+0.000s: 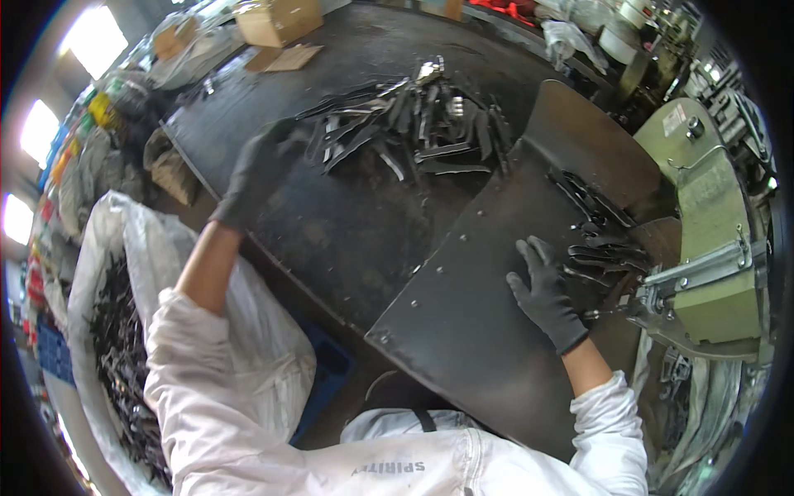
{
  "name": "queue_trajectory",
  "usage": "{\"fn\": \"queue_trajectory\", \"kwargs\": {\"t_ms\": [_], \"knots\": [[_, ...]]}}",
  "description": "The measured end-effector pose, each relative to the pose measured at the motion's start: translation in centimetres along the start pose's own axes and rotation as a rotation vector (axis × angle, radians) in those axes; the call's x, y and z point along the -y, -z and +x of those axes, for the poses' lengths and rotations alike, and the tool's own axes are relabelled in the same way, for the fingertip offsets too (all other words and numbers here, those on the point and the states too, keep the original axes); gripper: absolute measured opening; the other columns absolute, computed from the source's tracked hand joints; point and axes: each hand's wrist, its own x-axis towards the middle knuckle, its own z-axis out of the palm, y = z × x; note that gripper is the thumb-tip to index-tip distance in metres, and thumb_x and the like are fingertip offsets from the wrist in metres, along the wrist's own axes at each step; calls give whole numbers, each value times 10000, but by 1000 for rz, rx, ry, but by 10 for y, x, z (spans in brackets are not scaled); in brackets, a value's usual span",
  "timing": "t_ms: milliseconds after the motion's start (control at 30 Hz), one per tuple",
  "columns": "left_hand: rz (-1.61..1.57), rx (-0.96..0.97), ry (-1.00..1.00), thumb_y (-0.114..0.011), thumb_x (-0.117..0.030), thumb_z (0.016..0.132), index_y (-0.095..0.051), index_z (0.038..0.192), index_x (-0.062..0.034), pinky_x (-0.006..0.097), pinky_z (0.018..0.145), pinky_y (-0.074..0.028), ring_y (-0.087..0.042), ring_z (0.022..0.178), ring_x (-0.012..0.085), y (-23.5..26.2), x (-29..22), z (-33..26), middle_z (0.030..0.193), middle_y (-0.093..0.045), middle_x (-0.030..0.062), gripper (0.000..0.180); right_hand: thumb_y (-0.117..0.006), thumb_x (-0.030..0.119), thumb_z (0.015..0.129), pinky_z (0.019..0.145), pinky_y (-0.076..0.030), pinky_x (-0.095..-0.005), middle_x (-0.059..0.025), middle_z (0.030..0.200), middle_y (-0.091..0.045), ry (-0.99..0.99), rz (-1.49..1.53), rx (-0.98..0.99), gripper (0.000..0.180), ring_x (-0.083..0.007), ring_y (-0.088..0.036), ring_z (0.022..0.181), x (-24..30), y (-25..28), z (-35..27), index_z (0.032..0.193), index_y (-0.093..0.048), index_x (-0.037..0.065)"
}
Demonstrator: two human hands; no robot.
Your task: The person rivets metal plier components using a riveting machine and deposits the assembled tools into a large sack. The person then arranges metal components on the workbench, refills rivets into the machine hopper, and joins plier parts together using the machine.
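Observation:
My left hand, in a dark grey glove, reaches to the left end of a pile of black strips on the dark metal table. Its fingers are blurred beside the outermost strips, so I cannot make out whether they grip one. Some of the strips show shiny, silvery edges. My right hand, gloved alike, rests with fingers spread on the raised dark metal plate. Just beyond its fingertips lies a smaller group of black strips, next to a green machine.
At my left stands a large white sack full of thin dark pieces. A blue pallet shows below the table edge. An open cardboard box sits at the far left of the table. A curved brown metal sheet rises beside the machine.

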Motion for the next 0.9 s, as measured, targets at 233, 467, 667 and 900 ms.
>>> {"fn": "queue_trajectory", "kwargs": {"t_ms": [233,467,667,900], "knots": [[161,-42,-306,-729,-440,949,-603,1450,-123,482,1099,-500,-571,1350,438,-187,-129,181,1486,-561,226,606,-774,337,893,1164,-414,-549,-210,1485,-516,60,-97,-28,613,-444,-480,1386,-27,-13,18,1415,-610,59],[208,312,350,-642,-753,874,-535,1567,-165,531,1163,-418,-531,1435,413,-299,-74,381,1591,-509,239,915,-776,380,897,1134,-438,-558,-180,1468,-524,4,-17,17,596,-432,-509,1339,-27,-11,38,1398,-632,92],[290,289,389,-471,-986,776,-397,1632,-37,498,1255,-342,-408,1533,428,-388,-86,420,1670,-387,254,1280,-793,400,888,1110,-466,-521,-143,1474,-510,-65,-35,89,530,-369,-474,1366,-42,-6,50,1323,-692,114],[236,359,317,-783,-767,728,-391,1647,-150,526,1234,-375,-451,1494,459,-406,-87,415,1669,-391,243,1174,-814,392,872,1100,-471,-505,-121,1471,-516,-75,-37,83,532,-355,-489,1352,-37,-11,52,1323,-701,133]]}}
